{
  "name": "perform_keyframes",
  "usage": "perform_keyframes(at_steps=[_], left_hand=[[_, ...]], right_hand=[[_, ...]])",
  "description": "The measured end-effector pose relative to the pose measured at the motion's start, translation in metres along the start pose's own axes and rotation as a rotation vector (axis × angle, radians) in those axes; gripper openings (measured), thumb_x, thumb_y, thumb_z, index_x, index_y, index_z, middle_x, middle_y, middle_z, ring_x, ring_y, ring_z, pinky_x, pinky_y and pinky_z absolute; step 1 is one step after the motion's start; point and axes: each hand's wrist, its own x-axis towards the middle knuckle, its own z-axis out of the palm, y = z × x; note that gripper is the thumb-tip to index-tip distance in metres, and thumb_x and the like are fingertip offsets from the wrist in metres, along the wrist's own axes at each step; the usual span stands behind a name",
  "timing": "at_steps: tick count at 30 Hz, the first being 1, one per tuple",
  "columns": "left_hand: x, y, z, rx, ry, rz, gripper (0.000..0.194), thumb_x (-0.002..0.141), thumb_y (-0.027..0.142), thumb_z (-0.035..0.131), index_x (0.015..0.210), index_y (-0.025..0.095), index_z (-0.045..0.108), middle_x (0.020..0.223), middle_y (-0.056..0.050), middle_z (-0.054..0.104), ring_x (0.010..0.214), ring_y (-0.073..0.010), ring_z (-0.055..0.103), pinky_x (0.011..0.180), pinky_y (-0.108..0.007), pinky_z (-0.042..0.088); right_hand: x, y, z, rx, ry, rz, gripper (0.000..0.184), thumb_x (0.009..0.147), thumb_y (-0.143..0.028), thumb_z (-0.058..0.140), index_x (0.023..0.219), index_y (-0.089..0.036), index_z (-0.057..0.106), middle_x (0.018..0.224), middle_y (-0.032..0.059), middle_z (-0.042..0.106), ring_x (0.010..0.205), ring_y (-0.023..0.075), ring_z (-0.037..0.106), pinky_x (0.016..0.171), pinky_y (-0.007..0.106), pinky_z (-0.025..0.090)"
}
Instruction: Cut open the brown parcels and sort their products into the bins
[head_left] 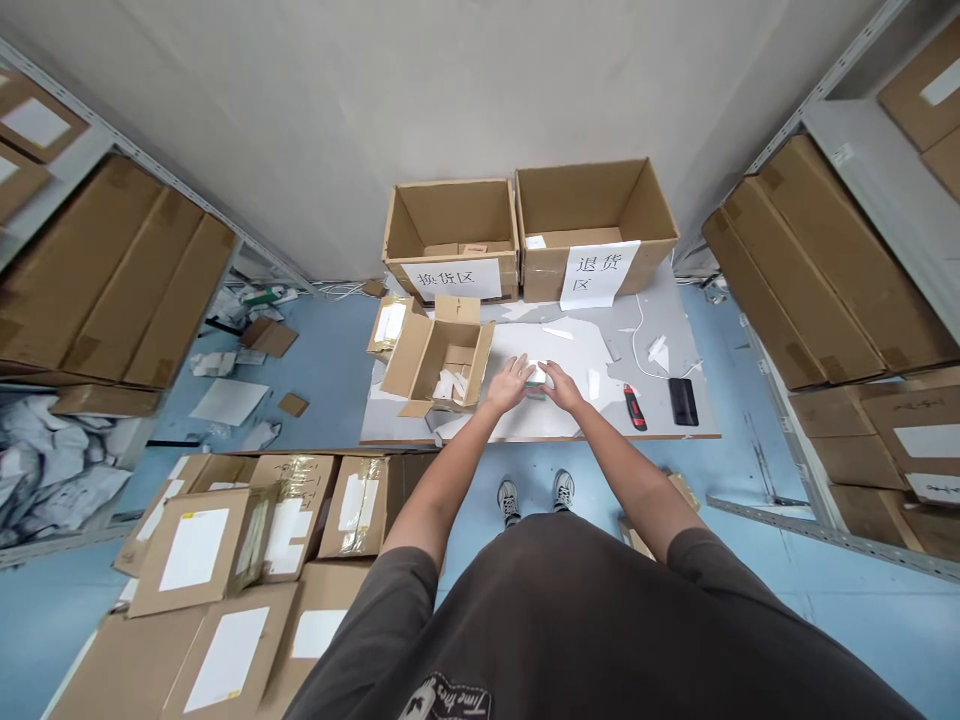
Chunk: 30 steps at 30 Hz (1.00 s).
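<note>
A small white-and-green box [535, 376] rests on the white paper covering the table, between my two hands. My left hand [511, 384] lies against its left side, fingers reaching over its top edge. At its right side my right hand [561, 386] grips it with curled fingers. Just left of my hands stands an open cardboard carton [429, 362], flaps spread, with white papers [450, 385] inside. To the right lie a red and black box cutter [634, 408] and a black phone [683, 401].
Two large open cartons with paper signs, one on the left [451, 222] and one on the right [592, 200], stand at the table's back. A taped box [391, 325] sits behind the small carton. Stacked boxes [195, 550] fill the lower left. Shelves of cartons flank both sides.
</note>
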Motion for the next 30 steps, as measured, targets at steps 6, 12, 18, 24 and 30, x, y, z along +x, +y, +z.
perform_keyframes(at_steps=[6,12,18,24,30], left_hand=[[0.008,-0.01,-0.022,-0.038,0.002,-0.042,0.08,0.096,0.03,0.075,0.17,0.026,0.043,0.182,-0.014,0.029,0.163,-0.0358,0.038,0.126,-0.049,0.045],[0.031,-0.005,-0.069,-0.175,-0.01,0.035,0.09,0.095,0.037,0.081,0.173,0.031,0.036,0.183,-0.013,0.027,0.161,-0.035,0.043,0.122,-0.045,0.05],[0.049,0.005,-0.13,-0.231,0.128,0.136,0.083,0.093,0.03,0.082,0.167,0.027,0.045,0.168,-0.014,0.049,0.148,-0.0333,0.057,0.118,-0.042,0.052],[0.073,0.014,-0.181,-0.208,0.232,0.201,0.082,0.091,0.029,0.083,0.166,0.027,0.047,0.16,-0.013,0.054,0.143,-0.0322,0.06,0.114,-0.039,0.053],[0.143,0.023,-0.224,-0.151,0.322,0.201,0.083,0.092,0.033,0.083,0.166,0.028,0.047,0.158,-0.013,0.054,0.142,-0.0315,0.06,0.115,-0.038,0.052]], right_hand=[[0.0,-0.012,-0.029,0.04,0.084,-0.079,0.072,0.09,-0.022,0.071,0.16,-0.029,0.058,0.167,0.0121,0.054,0.157,0.0327,0.051,0.127,0.055,0.047],[0.004,-0.052,-0.075,0.036,0.14,-0.171,0.067,0.096,-0.028,0.068,0.162,-0.034,0.056,0.171,0.0091,0.049,0.158,0.0322,0.049,0.124,0.056,0.05],[0.016,-0.101,-0.126,0.006,0.218,-0.217,0.065,0.101,-0.034,0.068,0.164,-0.035,0.054,0.173,0.0087,0.047,0.16,0.0329,0.046,0.128,0.055,0.045],[0.044,-0.12,-0.178,-0.03,0.265,-0.263,0.066,0.103,-0.038,0.068,0.166,-0.035,0.052,0.175,0.0053,0.044,0.162,0.0323,0.042,0.133,0.054,0.039],[0.107,-0.106,-0.247,-0.006,0.272,-0.358,0.064,0.103,-0.038,0.068,0.165,-0.036,0.054,0.175,0.0054,0.045,0.164,0.0339,0.04,0.132,0.056,0.04]])
